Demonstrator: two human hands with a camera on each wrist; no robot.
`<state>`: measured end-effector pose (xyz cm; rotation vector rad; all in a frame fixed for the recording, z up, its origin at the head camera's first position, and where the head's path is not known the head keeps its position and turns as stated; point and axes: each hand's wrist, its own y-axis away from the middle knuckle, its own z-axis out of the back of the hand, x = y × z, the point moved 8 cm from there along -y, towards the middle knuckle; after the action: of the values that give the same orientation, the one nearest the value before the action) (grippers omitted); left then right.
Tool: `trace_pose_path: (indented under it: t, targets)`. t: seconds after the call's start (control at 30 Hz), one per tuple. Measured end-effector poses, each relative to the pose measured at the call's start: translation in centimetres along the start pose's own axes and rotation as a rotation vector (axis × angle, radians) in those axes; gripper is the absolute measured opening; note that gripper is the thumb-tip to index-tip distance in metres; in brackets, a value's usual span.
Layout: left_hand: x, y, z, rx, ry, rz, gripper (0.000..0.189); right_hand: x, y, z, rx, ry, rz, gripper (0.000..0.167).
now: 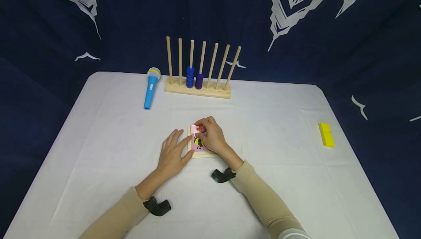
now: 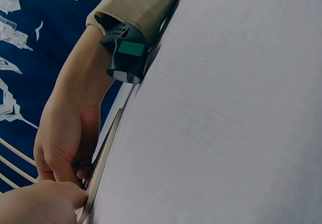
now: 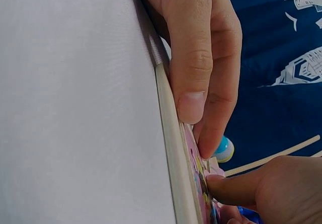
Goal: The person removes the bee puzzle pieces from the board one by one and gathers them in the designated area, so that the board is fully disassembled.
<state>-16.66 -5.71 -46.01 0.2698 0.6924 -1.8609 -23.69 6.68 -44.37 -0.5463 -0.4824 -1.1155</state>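
A small wooden jigsaw puzzle tray (image 1: 202,155) lies at the middle of the table, its pink picture showing a yellow-and-black bee (image 1: 198,142). My right hand (image 1: 213,136) reaches over it from the right, thumb and fingers bent round a pink puzzle piece (image 1: 198,128) with a red pattern at the upper left of the picture. That hand covers the tray's right part. Along the left rim rests my left hand (image 1: 172,154), fingers extended, with thumb and index fingertips at the frame. In the right wrist view, the left thumb (image 3: 192,105) lies against the tray's edge.
Behind the tray stands a wooden peg rack (image 1: 198,92) with blue rings (image 1: 190,77) and purple rings (image 1: 199,80) on two pegs. To its left lies a blue toy microphone (image 1: 150,90). Yellow blocks (image 1: 326,135) sit near the table's right edge.
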Motion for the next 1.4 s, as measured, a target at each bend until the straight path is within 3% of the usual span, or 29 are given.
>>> trace_pose_path:
  t: [0.17,0.4,0.63,0.83,1.0,1.2,1.4]
  targets:
    - [0.1,0.0,0.0,0.003,0.002,0.003,0.046,0.3,0.0,0.3,-0.031,-0.025,0.036,0.026]
    - [0.0,0.1,0.1,-0.06,0.011,-0.035,0.045,1.0,0.0,0.8,-0.053,-0.125,0.085,0.011]
    - [0.0,0.1,-0.1,-0.011,0.02,-0.001,0.047,1.2,-0.3,3.5,-0.04,-0.254,0.053,0.008]
    - [0.0,0.0,-0.3,0.026,0.022,0.025,0.048,-2.8,-0.8,7.7,-0.074,-0.315,-0.123,0.008]
    - [0.1,0.0,-0.3,0.031,0.026,0.032,0.049,-7.8,-0.8,10.3,-0.063,-0.269,-0.269,0.011]
    - [0.1,0.0,-0.2,0.027,0.03,0.034,0.049,-12.3,-0.6,11.0,0.024,-0.13,-0.373,0.014]
    - [0.0,0.0,-0.3,0.032,0.033,0.035,0.049,-13.9,-0.4,11.0,0.061,-0.02,-0.422,0.017]
